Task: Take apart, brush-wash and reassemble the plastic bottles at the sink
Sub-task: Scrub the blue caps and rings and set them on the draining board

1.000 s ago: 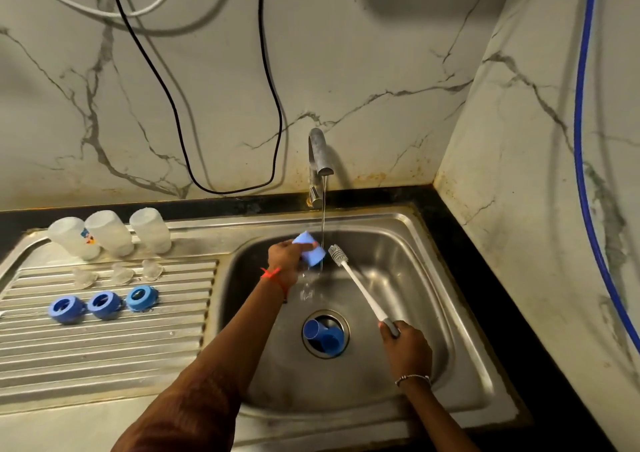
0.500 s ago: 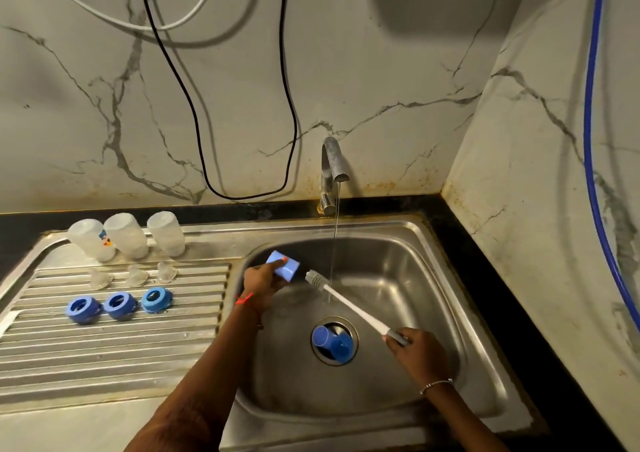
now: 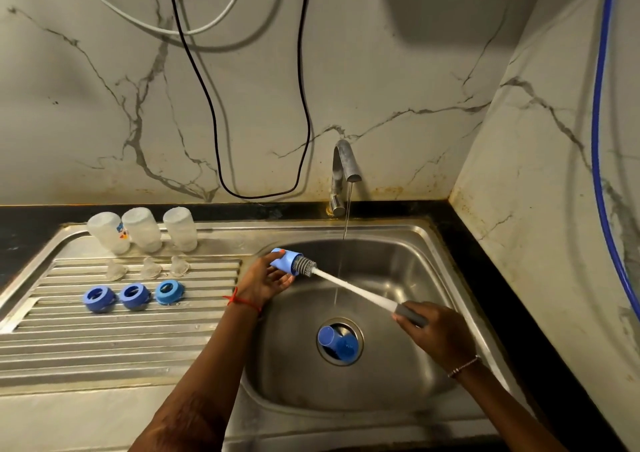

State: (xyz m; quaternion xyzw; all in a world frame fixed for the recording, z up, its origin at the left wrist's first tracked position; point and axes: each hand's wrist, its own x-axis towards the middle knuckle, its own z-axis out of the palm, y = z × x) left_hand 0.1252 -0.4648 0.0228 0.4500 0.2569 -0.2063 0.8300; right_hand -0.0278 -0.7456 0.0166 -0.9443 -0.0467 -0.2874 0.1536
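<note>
**Brush head in blue cap, left side of basin**

Our left hand [image 3: 266,280] holds a blue cap [image 3: 284,260] over the left part of the sink [image 3: 408,261]. The thumb and curled fingertips pinch it. The cap lies on its side with its open mouth facing right.

The grey bristle head of the brush [image 3: 353,289] sits partly inside that mouth. The white shaft slants down and right to a grey grip. Our right hand [image 3: 436,334] has its fingers wrapped round the grip, above the basin's right half.

The tap [image 3: 343,167] runs a thin stream of water [image 3: 346,219], which falls behind the shaft and well apart from the cap.

A second blue cap [image 3: 337,342] lies tipped in the drain opening.

On the drainboard [image 3: 104,341] to the left there are three rows:
- At the back, three clear bottles [image 3: 142,229] stand close together.
- In front of them are three clear teats [image 3: 150,268].
- Nearest us are three blue rings [image 3: 134,296], side by side.

There is a red thread [image 3: 242,301] on our left wrist and a thin bracelet [image 3: 464,367] on the right. A black cable [image 3: 214,105] loops on the marble wall. A blue hose [image 3: 597,140] hangs at the right.
</note>
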